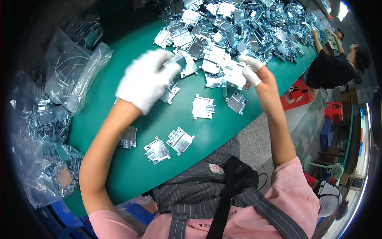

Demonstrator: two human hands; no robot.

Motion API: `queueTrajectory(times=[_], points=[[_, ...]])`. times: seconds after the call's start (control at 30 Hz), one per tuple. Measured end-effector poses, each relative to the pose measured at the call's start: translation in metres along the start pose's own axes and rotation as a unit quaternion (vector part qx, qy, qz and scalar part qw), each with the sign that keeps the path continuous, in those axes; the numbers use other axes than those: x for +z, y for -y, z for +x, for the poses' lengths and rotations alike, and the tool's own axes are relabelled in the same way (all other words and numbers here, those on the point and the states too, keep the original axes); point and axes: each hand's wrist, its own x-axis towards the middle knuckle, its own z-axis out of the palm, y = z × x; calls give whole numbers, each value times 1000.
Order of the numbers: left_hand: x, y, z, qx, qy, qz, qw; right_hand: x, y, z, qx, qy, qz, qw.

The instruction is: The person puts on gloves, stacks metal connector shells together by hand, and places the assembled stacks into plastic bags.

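My left hand (146,79) wears a white glove, a little blurred by motion. Its thumb and fingers close around the edge of a small metal plate (174,59). White covers sit on the fingertips of my right hand (260,77), which pinches a shiny metal plate (234,72) at the near side of the heap. Just right of the gloved fingers lies another bracket-like plate (189,67). Single plates with small tabs and hinge-like barrels lie closer to me, among them one plate (203,106) in the middle and another plate (180,141) near the table edge.
A large heap of metal plates (254,30) covers the far side of the green table (119,175). Clear plastic bags (75,75) with more parts stand at the left. Another person (332,67) reaches into the heap at the right, near a red crate (296,95).
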Motion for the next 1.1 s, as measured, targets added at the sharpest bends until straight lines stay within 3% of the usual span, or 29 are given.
queueTrajectory(times=[0.07,0.13,0.2,0.27,0.33,0.4,0.53,0.6,0.73,0.83,0.87,0.93,1.03,1.1], points=[[-22,11,8,-97,-42,-26,994,-13,-1,1,48,-19,19,998],[-31,53,21,-119,-41,-19,992,-19,-8,3,58,-33,21,998],[-30,72,29,-146,9,24,989,-25,-16,5,44,-60,5,997],[-19,72,25,-165,-50,144,975,-31,-23,6,11,-100,-31,994],[-12,67,25,-139,-76,160,974,-36,-30,4,-31,-135,-230,963],[-13,61,20,-115,-59,143,981,-35,-23,-4,-10,-149,-324,934],[-18,40,10,-34,-11,230,972,-31,-14,-10,-90,-148,-325,930],[-8,20,6,56,-96,259,959,-29,-13,-10,-145,-141,-329,922],[9,-12,-3,176,-72,201,961,-27,-8,-9,-101,-141,-278,945],[15,-21,-3,208,-57,217,952,-44,-20,-7,-84,-112,-302,943],[16,-24,-3,228,-54,215,948,-50,-20,-10,-132,-113,-408,896],[17,-27,-6,238,-37,200,950,-55,-14,-15,-133,-132,-457,870],[18,-34,-13,253,-26,205,945,-51,-6,-20,-176,-237,-452,841],[16,-38,-20,260,-24,210,942,-43,4,-28,-162,-180,-389,889]])
